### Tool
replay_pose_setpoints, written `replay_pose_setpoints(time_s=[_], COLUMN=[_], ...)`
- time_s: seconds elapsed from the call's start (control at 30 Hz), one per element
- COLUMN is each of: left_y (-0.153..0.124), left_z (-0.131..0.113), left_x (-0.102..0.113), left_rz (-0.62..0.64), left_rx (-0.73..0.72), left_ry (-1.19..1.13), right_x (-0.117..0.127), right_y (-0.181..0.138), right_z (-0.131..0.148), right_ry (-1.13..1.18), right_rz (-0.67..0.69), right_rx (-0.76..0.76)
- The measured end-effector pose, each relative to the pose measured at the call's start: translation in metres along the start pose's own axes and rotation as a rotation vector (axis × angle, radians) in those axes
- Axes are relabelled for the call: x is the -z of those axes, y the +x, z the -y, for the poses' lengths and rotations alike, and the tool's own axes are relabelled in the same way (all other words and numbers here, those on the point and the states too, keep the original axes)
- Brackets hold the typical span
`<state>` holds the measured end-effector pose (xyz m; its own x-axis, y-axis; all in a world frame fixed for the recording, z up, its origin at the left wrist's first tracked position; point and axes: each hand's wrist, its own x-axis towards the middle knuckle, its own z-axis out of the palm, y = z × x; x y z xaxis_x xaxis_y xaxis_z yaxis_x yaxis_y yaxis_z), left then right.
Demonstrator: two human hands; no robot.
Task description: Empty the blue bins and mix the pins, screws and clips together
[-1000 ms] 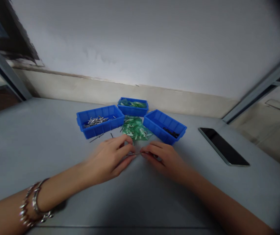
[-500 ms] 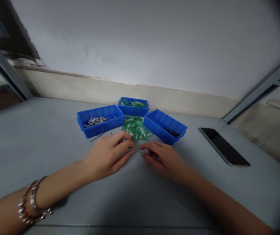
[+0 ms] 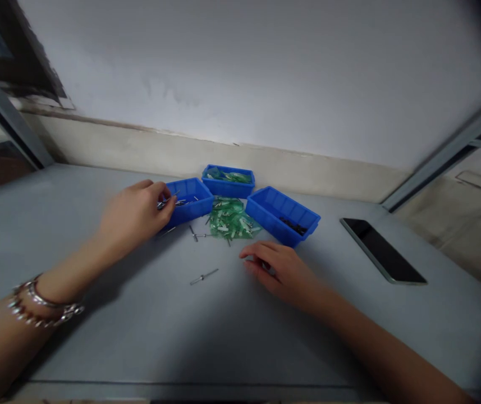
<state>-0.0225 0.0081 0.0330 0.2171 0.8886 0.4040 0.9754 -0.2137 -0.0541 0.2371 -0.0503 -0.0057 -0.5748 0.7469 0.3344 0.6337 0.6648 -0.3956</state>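
My left hand is over the front of the left blue bin, its fingers pinched together. A thin metal pin sticks out at the fingertips. More silvery pins lie in that bin, partly hidden by the hand. My right hand rests over the table, thumb and forefinger slightly apart with nothing between them. To its left a metal pin with a small collar in the middle lies on the tabletop. Behind both hands is a pile of small green plastic bags, some with shiny bits in them.
The right blue bin holds small dark parts. Another blue bin at the wall contains green bags. A few loose pins lie by the pile. A phone lies at the right. Metal frame posts stand at both sides.
My left hand has moved from the middle to the left bin. The collared pin that was between my hands now lies on the table. My right hand has barely moved.
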Motion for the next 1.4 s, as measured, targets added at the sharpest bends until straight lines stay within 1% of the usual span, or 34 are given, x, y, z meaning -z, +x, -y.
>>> replay_pose_setpoints(time_s=[0.03, 0.07, 0.1, 0.13, 0.2, 0.27, 0.33, 0.37, 0.43, 0.5, 0.53, 0.6, 0.63, 0.7, 0.77, 0.87, 0.97, 1.1, 1.2, 1.3, 1.4], left_y=[0.001, 0.003, 0.004, 0.005, 0.006, 0.007, 0.006, 0.005, 0.001, -0.005, -0.009, -0.017, -0.021, -0.028, -0.031, -0.031, -0.03, -0.031, -0.032, -0.032, -0.032], left_z=[0.001, 0.003, 0.004, 0.006, 0.007, 0.007, 0.005, 0.002, -0.004, -0.012, -0.017, -0.028, -0.032, -0.039, -0.042, -0.043, -0.042, -0.042, -0.043, -0.042, -0.042], left_x=[-0.002, -0.005, -0.007, -0.009, -0.013, -0.014, -0.014, -0.014, -0.015, -0.016, -0.016, -0.018, -0.019, -0.021, -0.023, -0.026, -0.029, -0.032, -0.034, -0.035, -0.035], left_rz=[0.016, 0.07, 0.068, 0.076, 0.072, 0.044, -0.008, -0.038, -0.099, -0.124, -0.086, 0.044, 0.069, 0.14, 0.186, 0.229, 0.211, 0.193, 0.13, 0.087, 0.094], left_rx=[0.039, 0.005, 0.064, 0.075, 0.041, 0.036, 0.056, 0.042, -0.052, -0.264, -0.373, -0.576, -0.64, -0.697, -0.709, -0.681, -0.671, -0.673, -0.658, -0.669, -0.684], left_ry=[-0.002, -0.021, -0.008, -0.004, -0.004, -0.001, -0.011, -0.032, -0.108, -0.222, -0.267, -0.295, -0.289, -0.262, -0.266, -0.284, -0.285, -0.23, -0.207, -0.241, -0.289], right_x=[0.0, 0.0, 0.0, 0.001, 0.001, 0.001, 0.0, 0.0, -0.001, -0.002, -0.002, -0.002, -0.002, -0.001, -0.001, -0.001, -0.002, -0.003, -0.002, -0.003, -0.003], right_y=[0.0, 0.0, 0.0, 0.0, 0.0, 0.0, 0.001, 0.001, 0.001, 0.001, 0.002, 0.003, 0.003, 0.005, 0.005, 0.005, 0.005, 0.005, 0.006, 0.006, 0.005], right_z=[0.0, 0.0, 0.0, 0.001, 0.001, 0.0, 0.0, -0.001, -0.002, -0.002, -0.002, -0.001, 0.0, 0.001, 0.002, 0.002, 0.002, 0.001, 0.002, 0.003, 0.003], right_ry=[-0.003, -0.005, -0.006, -0.007, -0.009, -0.013, -0.014, -0.012, -0.01, -0.013, -0.016, -0.017, -0.016, -0.014, -0.012, -0.012, -0.019, -0.022, -0.024, -0.03, -0.024], right_rz=[0.002, 0.003, 0.005, 0.006, 0.01, 0.015, 0.018, 0.02, 0.028, 0.038, 0.044, 0.051, 0.051, 0.055, 0.059, 0.075, 0.078, 0.068, 0.073, 0.076, 0.074], right_rx=[0.0, -0.002, -0.006, -0.007, -0.006, -0.002, -0.004, -0.005, -0.011, -0.029, -0.041, -0.056, -0.058, -0.057, -0.055, -0.059, -0.059, -0.054, -0.051, -0.048, -0.047])
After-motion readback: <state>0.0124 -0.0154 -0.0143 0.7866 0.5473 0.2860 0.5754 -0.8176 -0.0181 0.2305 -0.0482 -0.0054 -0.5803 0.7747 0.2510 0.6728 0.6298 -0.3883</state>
